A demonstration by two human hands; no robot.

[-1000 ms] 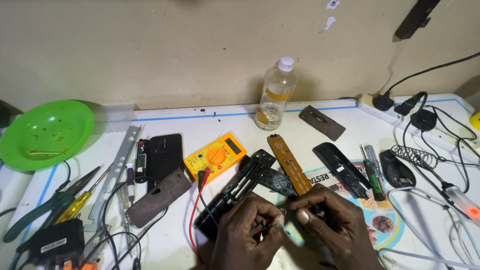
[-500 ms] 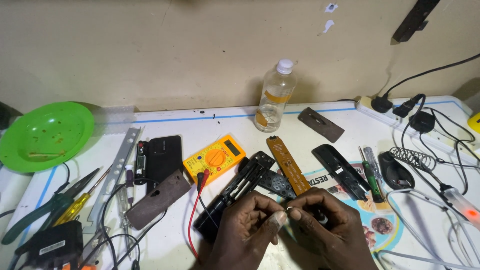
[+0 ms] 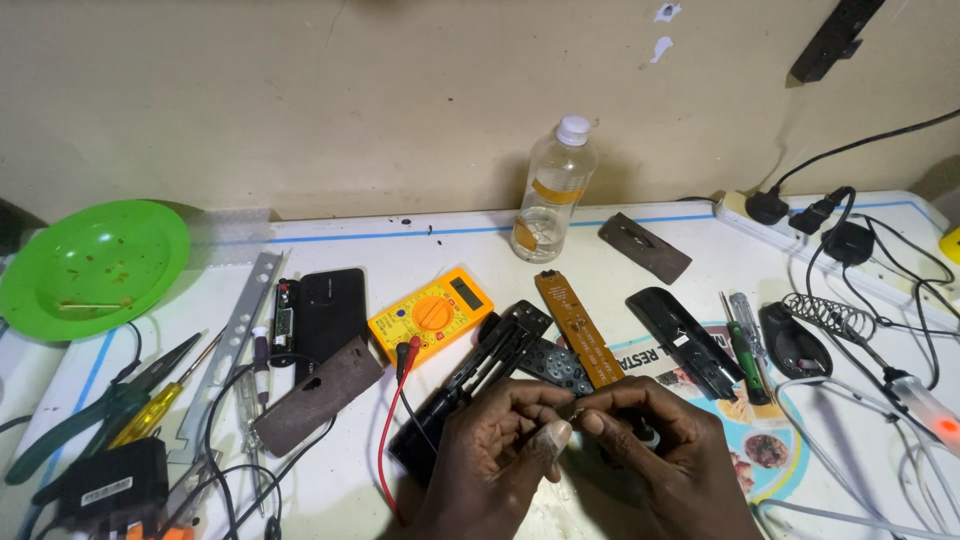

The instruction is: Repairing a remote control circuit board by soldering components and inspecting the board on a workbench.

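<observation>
left hand (image 3: 500, 440) | right hand (image 3: 650, 440) | fingertips pinched together | over black remote shell (image 3: 470, 385)

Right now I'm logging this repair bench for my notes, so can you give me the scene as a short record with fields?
Left hand: fingertips pinched together against the right's; whatever is between them is too small to tell
Right hand: fingers curled, meeting the left hand
Beneath hands: long black plastic remote-control shell
Just beyond: narrow orange circuit board, yellow multimeter with red and black leads
Far left: round green plastic plate
Back edge: clear plastic bottle, upright
</observation>
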